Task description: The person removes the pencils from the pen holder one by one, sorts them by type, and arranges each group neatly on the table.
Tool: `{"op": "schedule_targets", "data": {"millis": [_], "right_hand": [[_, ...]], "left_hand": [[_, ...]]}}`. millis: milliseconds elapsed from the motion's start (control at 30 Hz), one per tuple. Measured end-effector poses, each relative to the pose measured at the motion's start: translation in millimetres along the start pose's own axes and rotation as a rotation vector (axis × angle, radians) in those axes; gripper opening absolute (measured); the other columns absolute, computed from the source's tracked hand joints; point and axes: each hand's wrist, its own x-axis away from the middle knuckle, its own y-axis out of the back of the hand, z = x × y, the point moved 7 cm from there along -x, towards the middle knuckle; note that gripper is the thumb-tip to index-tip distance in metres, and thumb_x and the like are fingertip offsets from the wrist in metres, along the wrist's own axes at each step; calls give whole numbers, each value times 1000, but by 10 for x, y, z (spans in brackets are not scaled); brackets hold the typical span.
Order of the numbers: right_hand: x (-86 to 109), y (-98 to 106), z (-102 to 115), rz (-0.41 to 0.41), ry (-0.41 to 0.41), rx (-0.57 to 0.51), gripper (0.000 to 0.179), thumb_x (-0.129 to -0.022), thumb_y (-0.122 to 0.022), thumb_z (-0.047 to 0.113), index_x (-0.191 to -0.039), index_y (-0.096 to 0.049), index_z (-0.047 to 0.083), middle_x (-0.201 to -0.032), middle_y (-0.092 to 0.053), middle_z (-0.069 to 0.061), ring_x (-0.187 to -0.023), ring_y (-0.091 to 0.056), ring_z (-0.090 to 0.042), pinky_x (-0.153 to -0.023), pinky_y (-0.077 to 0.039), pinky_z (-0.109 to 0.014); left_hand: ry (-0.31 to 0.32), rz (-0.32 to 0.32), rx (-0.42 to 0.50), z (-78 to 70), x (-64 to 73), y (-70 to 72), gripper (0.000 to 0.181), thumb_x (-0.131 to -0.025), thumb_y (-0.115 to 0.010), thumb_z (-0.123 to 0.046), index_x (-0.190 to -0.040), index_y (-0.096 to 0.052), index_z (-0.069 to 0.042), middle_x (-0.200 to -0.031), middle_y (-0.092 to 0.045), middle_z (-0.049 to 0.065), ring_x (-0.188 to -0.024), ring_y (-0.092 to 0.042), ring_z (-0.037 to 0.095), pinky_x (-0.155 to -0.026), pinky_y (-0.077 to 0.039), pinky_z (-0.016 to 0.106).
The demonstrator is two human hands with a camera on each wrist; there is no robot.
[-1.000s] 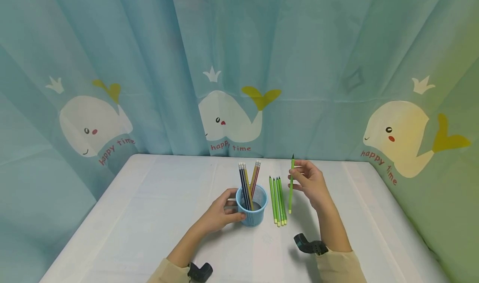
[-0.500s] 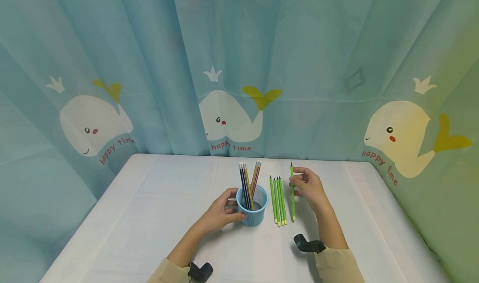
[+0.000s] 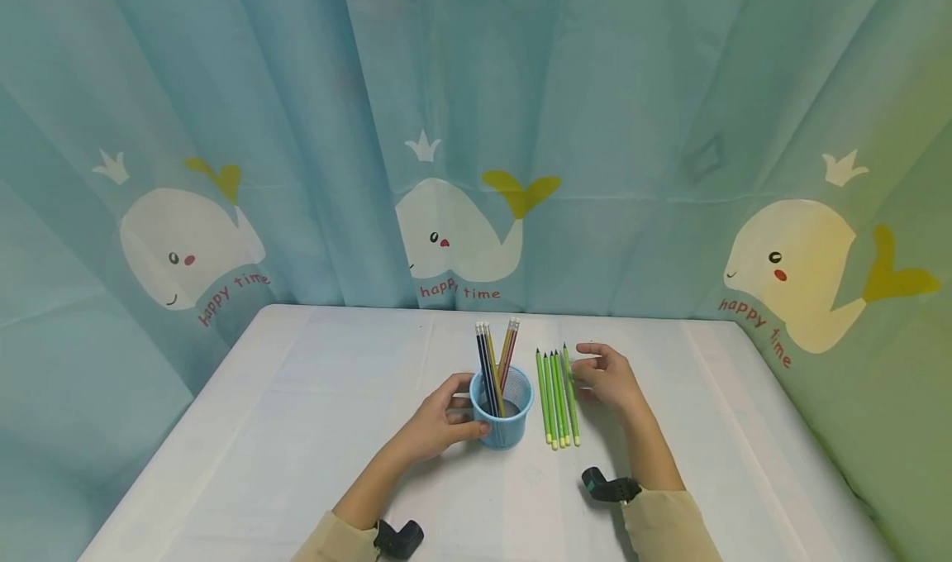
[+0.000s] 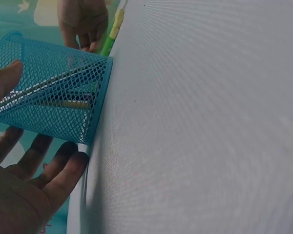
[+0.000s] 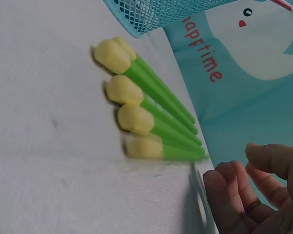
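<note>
My left hand holds a blue mesh pencil cup, thumb on its near side and fingers round the left. Dark, yellow and red pencils lean inside the cup, eraser ends up. Right of it, several green pencils lie side by side, dark points away from me and pale yellow ends near. The rightmost green pencil slants slightly beside the others. My right hand is just right of its upper part; in the right wrist view its fingers are loosely bent with nothing between them.
A white cloth covers the table. Behind it hangs a blue-green curtain with printed whales. Each wrist wears a black camera mount, one at the left sleeve and one at the right.
My right hand has lowered a green pencil, moved it left beside the other green pencils and let go of it. My left hand and the cup have stayed in place.
</note>
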Motion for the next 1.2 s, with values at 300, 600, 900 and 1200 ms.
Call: {"op": "schedule_targets", "data": {"millis": [300, 600, 900, 1200], "right_hand": [[7, -42, 21, 19, -22, 13, 43, -96, -62, 13, -137, -53, 5, -110, -64, -15, -94, -69, -22, -72, -61, -31], [153, -246, 383, 315, 256, -15, 56, -92, -70, 12, -143, -48, 8, -129, -59, -23, -111, -63, -30, -89, -57, -39], [481, -848, 574, 710, 416, -12, 88, -78, -84, 13, -151, -36, 6, -143, -53, -15, -133, -48, -39, -105, -49, -53], [372, -915, 503, 468, 394, -49, 81, -74, -87, 12, -144, -45, 9, -137, -56, -13, -129, -53, -38, -107, -48, -51]], "left_hand": [[6, -5, 8, 4, -6, 13, 71, -85, -79, -11, -144, -41, -7, -142, -49, 20, -126, -57, 40, -95, -57, 36], [-3, -12, 6, -6, -2, 33, 70, -85, -79, -10, -144, -41, -5, -141, -48, 22, -126, -56, 42, -97, -56, 38], [-44, -37, -56, 0, -38, 80, 66, -89, -76, -14, -145, -40, -8, -142, -49, 20, -127, -55, 41, -100, -54, 38], [14, -98, -77, -44, -185, 318, 62, -94, -71, -23, -146, -41, -9, -142, -51, 18, -127, -55, 39, -103, -51, 51]]}}
